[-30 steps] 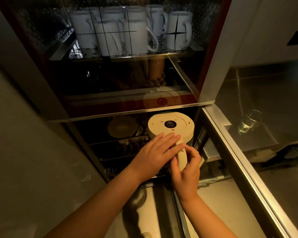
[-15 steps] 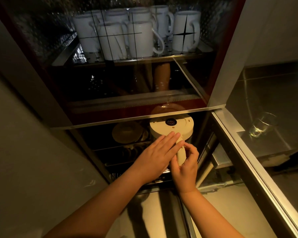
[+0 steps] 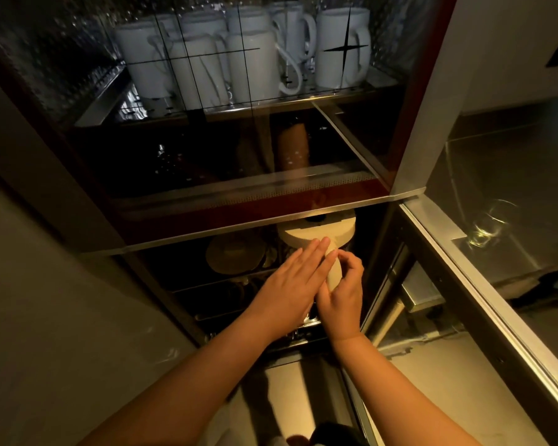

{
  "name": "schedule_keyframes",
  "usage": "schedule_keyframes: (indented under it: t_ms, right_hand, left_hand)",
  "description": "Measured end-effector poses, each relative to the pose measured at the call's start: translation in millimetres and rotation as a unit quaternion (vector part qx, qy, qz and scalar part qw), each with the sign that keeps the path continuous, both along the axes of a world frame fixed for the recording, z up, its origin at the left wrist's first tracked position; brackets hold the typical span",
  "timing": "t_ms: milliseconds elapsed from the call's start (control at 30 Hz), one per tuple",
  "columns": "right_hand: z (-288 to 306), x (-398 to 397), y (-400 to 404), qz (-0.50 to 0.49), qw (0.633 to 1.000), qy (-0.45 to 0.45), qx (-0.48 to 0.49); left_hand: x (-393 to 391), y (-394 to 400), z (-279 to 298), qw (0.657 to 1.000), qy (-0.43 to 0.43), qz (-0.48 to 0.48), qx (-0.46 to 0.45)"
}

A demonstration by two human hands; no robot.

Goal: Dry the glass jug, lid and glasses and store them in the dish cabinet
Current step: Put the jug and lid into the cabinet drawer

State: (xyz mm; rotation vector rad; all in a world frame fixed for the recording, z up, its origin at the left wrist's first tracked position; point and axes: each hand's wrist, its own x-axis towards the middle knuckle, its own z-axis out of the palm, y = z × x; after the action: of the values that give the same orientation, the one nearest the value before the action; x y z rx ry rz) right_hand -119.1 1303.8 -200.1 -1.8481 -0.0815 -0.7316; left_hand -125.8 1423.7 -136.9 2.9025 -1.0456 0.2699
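The jug's cream lid point(image 3: 316, 231) shows in the lower compartment of the dish cabinet point(image 3: 271, 220), partly under the upper door's edge. The cream handle point(image 3: 334, 275) sticks out toward me. My right hand point(image 3: 343, 291) is closed around that handle. My left hand point(image 3: 292, 284) lies flat with fingers together against the jug's side and handle top. The glass body of the jug is hidden behind my hands. A clear glass point(image 3: 490, 226) is reflected in the open door on the right.
Several white mugs point(image 3: 239, 59) stand on the upper shelf behind the glass door. A round plate point(image 3: 236, 254) sits on the lower rack, left of the jug. The opened lower door point(image 3: 484, 284) juts out along the right side.
The jug has gone deeper into the lower compartment, so its lid is now partly under the upper door's edge. Both hands followed it forward.
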Motion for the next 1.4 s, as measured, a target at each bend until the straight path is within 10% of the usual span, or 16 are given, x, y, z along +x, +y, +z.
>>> schedule_keyframes:
  t_ms: [633, 1400]
  right_hand:
    - [26, 40, -10, 0.089, 0.98, 0.131, -0.12]
    - [3, 18, -3, 0.062, 0.965, 0.073, -0.245]
  left_hand:
    - [22, -18, -10, 0.992, 0.048, 0.102, -0.049]
    - [23, -1, -29, 0.995, 0.03, 0.09, -0.014]
